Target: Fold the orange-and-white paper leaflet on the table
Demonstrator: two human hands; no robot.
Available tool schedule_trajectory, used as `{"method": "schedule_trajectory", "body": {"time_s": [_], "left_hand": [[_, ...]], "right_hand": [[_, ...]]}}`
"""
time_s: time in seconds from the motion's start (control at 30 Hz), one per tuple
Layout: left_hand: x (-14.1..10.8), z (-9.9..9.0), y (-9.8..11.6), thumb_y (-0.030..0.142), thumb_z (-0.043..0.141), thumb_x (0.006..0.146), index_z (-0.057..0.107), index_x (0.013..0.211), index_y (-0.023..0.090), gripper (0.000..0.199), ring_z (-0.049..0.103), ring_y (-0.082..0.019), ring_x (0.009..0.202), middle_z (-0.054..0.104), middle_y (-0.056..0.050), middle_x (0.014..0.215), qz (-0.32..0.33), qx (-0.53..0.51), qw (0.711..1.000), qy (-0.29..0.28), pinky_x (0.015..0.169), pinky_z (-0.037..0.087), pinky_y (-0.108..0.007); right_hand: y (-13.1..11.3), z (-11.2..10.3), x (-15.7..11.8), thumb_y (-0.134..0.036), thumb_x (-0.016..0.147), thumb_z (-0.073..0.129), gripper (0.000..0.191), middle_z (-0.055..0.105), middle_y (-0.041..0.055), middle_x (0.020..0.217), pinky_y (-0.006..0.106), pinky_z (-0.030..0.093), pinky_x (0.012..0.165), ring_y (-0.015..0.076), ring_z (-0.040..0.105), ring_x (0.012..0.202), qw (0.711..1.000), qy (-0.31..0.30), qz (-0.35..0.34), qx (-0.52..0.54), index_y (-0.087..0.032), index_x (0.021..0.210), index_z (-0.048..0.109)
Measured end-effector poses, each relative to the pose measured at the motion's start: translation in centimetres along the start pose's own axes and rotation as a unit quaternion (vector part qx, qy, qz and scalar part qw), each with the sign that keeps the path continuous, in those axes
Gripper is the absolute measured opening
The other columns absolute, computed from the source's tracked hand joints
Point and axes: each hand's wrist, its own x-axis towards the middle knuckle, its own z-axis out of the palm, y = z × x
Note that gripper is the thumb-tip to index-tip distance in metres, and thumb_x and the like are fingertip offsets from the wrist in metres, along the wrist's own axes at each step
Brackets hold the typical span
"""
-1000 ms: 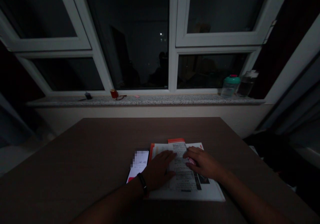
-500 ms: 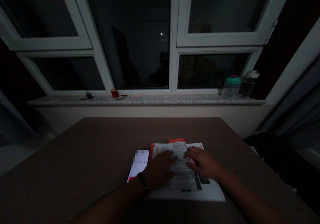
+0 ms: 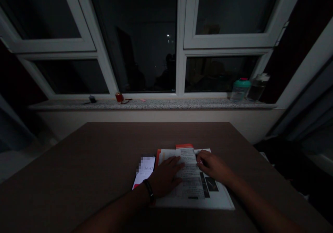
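Observation:
A printed book (image 3: 221, 200) with white pages and orange edges lies on the table in front of me. Across its middle is a narrower printed sheet (image 3: 191, 182), with an orange strip showing at its top end. My left hand (image 3: 166, 175) rests flat on the pages, fingers spread, a dark band on its wrist. My right hand (image 3: 212, 165) is closed at the sheet's right edge, fingers curled round a small pink object (image 3: 201, 162) that is mostly hidden. Left of the book lies a phone (image 3: 145, 170) with its screen lit.
The brown table (image 3: 104, 149) reaches toward a speckled windowsill (image 3: 166, 103). On the sill stand a bottle with a teal lid (image 3: 241, 89), a clear bottle (image 3: 257, 87), a small red item (image 3: 119, 97) and a small dark item (image 3: 92, 99). The room is dim.
My right hand has shifted slightly to the right and curled more, so less of the pink object shows. My left hand, the book and the phone stay in place.

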Motion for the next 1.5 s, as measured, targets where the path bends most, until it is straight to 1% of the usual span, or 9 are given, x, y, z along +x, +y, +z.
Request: {"method": "schedule_trajectory", "body": {"time_s": [0.2,0.4,0.6,0.7,0.8,0.97,1.13,1.33,1.5], "left_hand": [[-0.1,-0.3,0.1,0.031,0.062,0.089,0.041,0.142,0.028,0.057,0.03,-0.029,0.14,0.033,-0.008,0.153,0.001,-0.011,1.0,0.0,0.112,0.03,-0.05],[-0.1,-0.2,0.2,0.028,0.06,0.09,0.042,0.141,0.026,0.054,0.031,-0.028,0.139,0.034,-0.007,0.153,0.001,0.002,1.0,0.0,0.112,0.031,-0.048],[-0.2,-0.2,0.8,0.029,0.062,0.09,0.042,0.14,0.023,0.055,0.035,-0.028,0.136,0.039,-0.009,0.149,0.01,0.006,1.0,0.011,0.112,0.032,-0.047],[-0.3,-0.3,1.1,0.029,0.064,0.088,0.042,0.139,0.023,0.056,0.037,-0.028,0.135,0.042,-0.009,0.147,0.012,0.006,1.0,0.013,0.111,0.032,-0.047],[-0.3,-0.3,1.1,0.028,0.063,0.088,0.042,0.139,0.024,0.055,0.037,-0.028,0.135,0.042,-0.009,0.147,0.007,0.003,1.0,0.018,0.11,0.033,-0.048],[-0.3,-0.2,1.1,0.028,0.061,0.088,0.039,0.141,0.023,0.057,0.037,-0.028,0.135,0.042,-0.01,0.146,0.002,-0.013,1.0,0.024,0.111,0.032,-0.048],[-0.3,-0.2,1.1,0.028,0.058,0.089,0.039,0.141,0.024,0.056,0.036,-0.028,0.135,0.042,-0.01,0.146,0.002,-0.02,0.999,0.026,0.111,0.031,-0.048],[-0.3,-0.2,1.3,0.024,0.059,0.087,0.04,0.14,0.023,0.055,0.036,-0.028,0.135,0.042,-0.009,0.145,-0.002,-0.023,0.999,0.029,0.111,0.032,-0.048],[-0.3,0.0,1.2,0.026,0.06,0.088,0.043,0.137,0.024,0.053,0.037,-0.028,0.133,0.044,-0.008,0.144,0.0,-0.02,0.999,0.035,0.11,0.033,-0.048]], "right_hand": [[0.0,-0.1,0.0,-0.021,0.084,0.057,0.002,0.058,0.0015,0.084,0.026,0.04,0.065,0.0178,0.056,0.077,1.0,0.0,0.013,-0.003,-0.021,0.084,0.055],[-0.3,0.0,0.2,-0.018,0.081,0.059,0.005,0.059,0.0016,0.086,0.026,0.04,0.068,0.0184,0.057,0.081,1.0,0.003,0.022,-0.004,-0.021,0.083,0.055],[0.0,0.0,0.1,-0.012,0.083,0.053,0.01,0.058,0.0025,0.091,0.026,0.041,0.072,0.0175,0.057,0.085,1.0,0.012,-0.004,0.013,-0.021,0.086,0.058],[0.1,0.1,0.1,-0.015,0.088,0.051,0.011,0.057,0.0023,0.09,0.026,0.042,0.074,0.0172,0.057,0.085,1.0,0.014,-0.013,0.018,-0.021,0.085,0.059],[0.1,0.2,0.0,-0.023,0.089,0.055,0.006,0.057,0.0027,0.089,0.027,0.043,0.074,0.0183,0.057,0.085,1.0,0.016,-0.005,0.01,-0.021,0.084,0.059],[0.3,0.3,0.0,-0.027,0.088,0.06,0.007,0.059,0.0035,0.096,0.029,0.045,0.076,0.0189,0.059,0.087,1.0,0.012,-0.006,0.008,-0.022,0.092,0.061],[0.6,0.5,0.0,-0.031,0.088,0.061,0.023,0.061,0.0061,0.107,0.033,0.046,0.084,0.0214,0.06,0.097,1.0,0.011,-0.007,0.003,-0.025,0.111,0.063],[0.5,0.6,0.0,-0.033,0.089,0.061,0.026,0.061,0.0064,0.106,0.033,0.047,0.086,0.0215,0.06,0.096,1.0,0.009,0.0,0.006,-0.025,0.113,0.065],[0.6,0.6,0.0,-0.031,0.088,0.061,0.026,0.06,0.0059,0.105,0.033,0.047,0.086,0.0212,0.06,0.097,1.0,0.012,-0.007,0.014,-0.025,0.113,0.065]]}}
